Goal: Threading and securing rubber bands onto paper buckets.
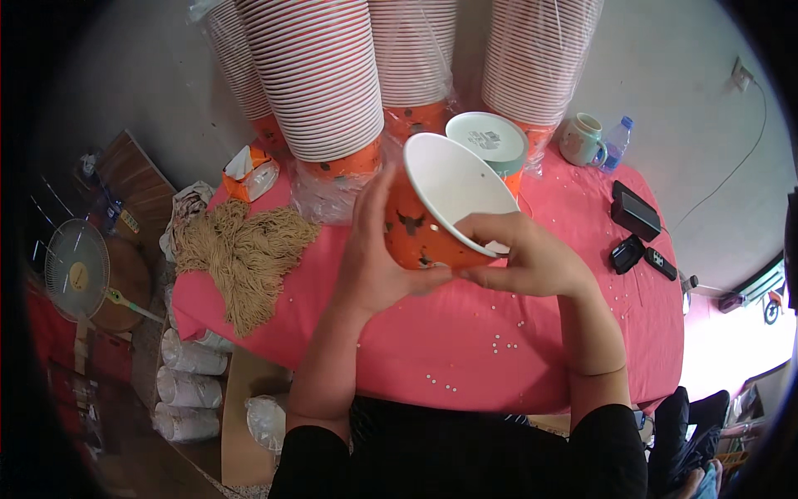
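Note:
An orange paper bucket [416, 237] with dark printed figures and a white inside is tilted above the table, its mouth facing up and to the right. My left hand [366, 262] is wrapped round its outer wall on the left, thumb under the lower side. My right hand [532, 258] grips the lower right rim, fingers reaching inside and thumb outside. Small white round dots [503, 341] lie scattered on the pink cloth below. Just behind the bucket stands a tub with a pale green end facing up [486, 137].
Tall stacks of paper buckets [312, 79], some in clear plastic, line the back. A tan string bundle [249, 258] lies left, near an orange packet [249, 170]. A mug [582, 137], water bottle [617, 143] and black case [634, 209] stand right. A cardboard box [249, 449] sits below left.

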